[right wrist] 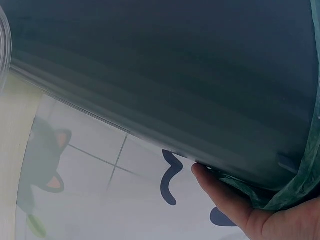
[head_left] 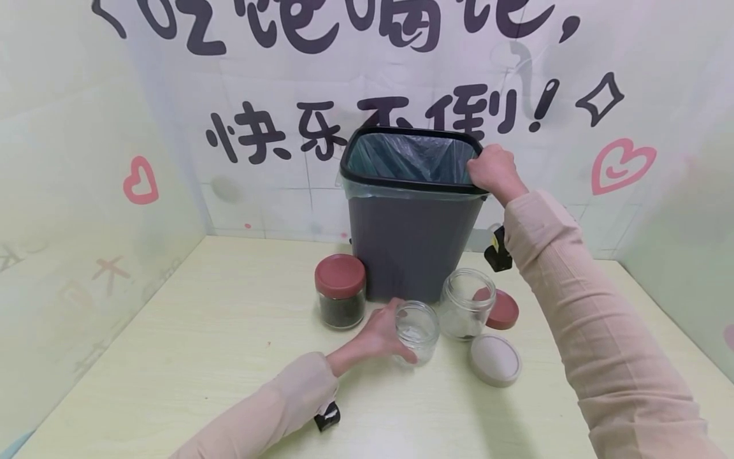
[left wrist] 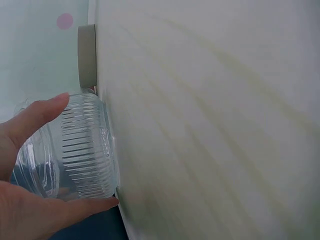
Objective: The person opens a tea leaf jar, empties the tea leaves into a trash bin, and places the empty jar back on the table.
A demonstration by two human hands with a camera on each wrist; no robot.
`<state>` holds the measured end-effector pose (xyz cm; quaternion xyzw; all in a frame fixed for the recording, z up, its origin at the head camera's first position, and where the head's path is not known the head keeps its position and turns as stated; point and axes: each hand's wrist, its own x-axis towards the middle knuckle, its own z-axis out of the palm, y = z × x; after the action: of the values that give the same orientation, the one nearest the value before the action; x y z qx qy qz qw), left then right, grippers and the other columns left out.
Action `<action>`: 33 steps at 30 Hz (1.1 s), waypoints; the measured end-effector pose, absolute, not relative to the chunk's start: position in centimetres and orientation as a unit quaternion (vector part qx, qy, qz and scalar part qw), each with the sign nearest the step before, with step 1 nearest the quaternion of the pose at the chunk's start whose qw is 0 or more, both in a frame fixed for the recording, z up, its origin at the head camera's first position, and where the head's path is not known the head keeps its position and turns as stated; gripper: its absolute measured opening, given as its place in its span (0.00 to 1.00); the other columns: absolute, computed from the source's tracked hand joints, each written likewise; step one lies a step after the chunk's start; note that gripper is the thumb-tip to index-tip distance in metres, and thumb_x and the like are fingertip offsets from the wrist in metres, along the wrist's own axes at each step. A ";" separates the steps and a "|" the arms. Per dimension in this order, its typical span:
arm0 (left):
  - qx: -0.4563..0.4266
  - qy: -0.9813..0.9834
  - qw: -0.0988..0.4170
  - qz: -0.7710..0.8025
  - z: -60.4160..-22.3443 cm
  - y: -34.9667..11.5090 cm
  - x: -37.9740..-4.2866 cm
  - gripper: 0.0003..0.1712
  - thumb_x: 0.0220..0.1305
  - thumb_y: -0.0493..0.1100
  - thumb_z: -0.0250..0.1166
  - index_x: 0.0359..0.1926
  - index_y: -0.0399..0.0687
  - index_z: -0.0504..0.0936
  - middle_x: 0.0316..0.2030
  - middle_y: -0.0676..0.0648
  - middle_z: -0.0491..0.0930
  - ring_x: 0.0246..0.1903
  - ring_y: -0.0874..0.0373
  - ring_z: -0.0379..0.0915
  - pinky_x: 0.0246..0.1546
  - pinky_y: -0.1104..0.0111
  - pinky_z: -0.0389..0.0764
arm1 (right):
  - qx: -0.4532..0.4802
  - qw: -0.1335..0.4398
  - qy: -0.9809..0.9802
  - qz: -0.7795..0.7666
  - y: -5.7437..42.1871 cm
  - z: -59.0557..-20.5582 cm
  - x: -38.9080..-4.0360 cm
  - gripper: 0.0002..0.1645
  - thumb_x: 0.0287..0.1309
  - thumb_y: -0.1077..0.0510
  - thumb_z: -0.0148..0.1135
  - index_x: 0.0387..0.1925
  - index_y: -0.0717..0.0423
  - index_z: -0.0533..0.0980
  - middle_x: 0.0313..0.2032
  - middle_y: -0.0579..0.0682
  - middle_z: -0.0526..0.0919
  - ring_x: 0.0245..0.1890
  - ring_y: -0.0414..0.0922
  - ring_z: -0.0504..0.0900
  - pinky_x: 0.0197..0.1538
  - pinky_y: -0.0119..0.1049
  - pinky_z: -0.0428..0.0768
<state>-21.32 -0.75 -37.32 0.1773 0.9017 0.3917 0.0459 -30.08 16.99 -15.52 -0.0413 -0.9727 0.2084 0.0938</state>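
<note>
My left hand (head_left: 380,333) holds a small lidless glass jar (head_left: 423,331) upright on the table, thumb and fingers spread round its sides. In the left wrist view the ribbed wall of this jar (left wrist: 85,150) shows between thumb and fingers, and nothing can be made out inside. With my right hand (head_left: 494,171) I grip the black rim of a dark grey trash bin (head_left: 413,242) at its right corner. A green plastic bag (head_left: 410,156) lines the bin. The right wrist view shows my thumb (right wrist: 220,190) against the bin's outer wall near the bag's edge.
Left of the small jar stands a jar of dark contents with a red lid (head_left: 340,277). To its right are a larger open glass jar (head_left: 466,309), a loose red lid (head_left: 506,311) and a beige lid (head_left: 496,361). A printed wall sheet (head_left: 275,204) hangs behind the bin.
</note>
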 end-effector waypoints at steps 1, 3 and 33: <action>0.175 0.902 0.047 0.392 -37.3 -0.7 -21.3 0.50 0.20 0.37 0.79 0.52 0.40 0.64 0.43 0.41 0.75 0.47 0.43 0.67 0.48 0.57 0.70 | -0.041 0.093 -0.973 0.208 17.0 -15.5 -30.1 0.21 0.56 0.59 0.35 0.38 0.74 0.68 0.43 0.69 0.71 0.45 0.61 0.69 0.50 0.48 0.68; 0.171 0.902 0.049 0.393 -37.3 -0.5 -21.3 0.51 0.20 0.36 0.79 0.52 0.39 0.64 0.44 0.40 0.75 0.47 0.42 0.67 0.48 0.57 0.70 | -0.040 0.094 -0.973 0.206 17.0 -15.5 -30.1 0.22 0.56 0.59 0.35 0.40 0.75 0.68 0.44 0.70 0.71 0.46 0.62 0.69 0.51 0.48 0.68; 0.171 0.904 0.035 0.390 -37.3 0.4 -21.6 0.52 0.25 0.36 0.78 0.55 0.36 0.58 0.47 0.33 0.72 0.49 0.39 0.67 0.49 0.56 0.70 | -0.054 0.083 -0.949 0.299 17.3 -15.7 -29.6 0.20 0.61 0.54 0.33 0.39 0.69 0.64 0.40 0.62 0.67 0.40 0.55 0.68 0.38 0.41 0.69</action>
<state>-21.63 0.44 -37.33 0.1707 0.9043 0.3898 0.0350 -29.64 17.26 -15.69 -0.0538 -0.9492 0.2986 0.0828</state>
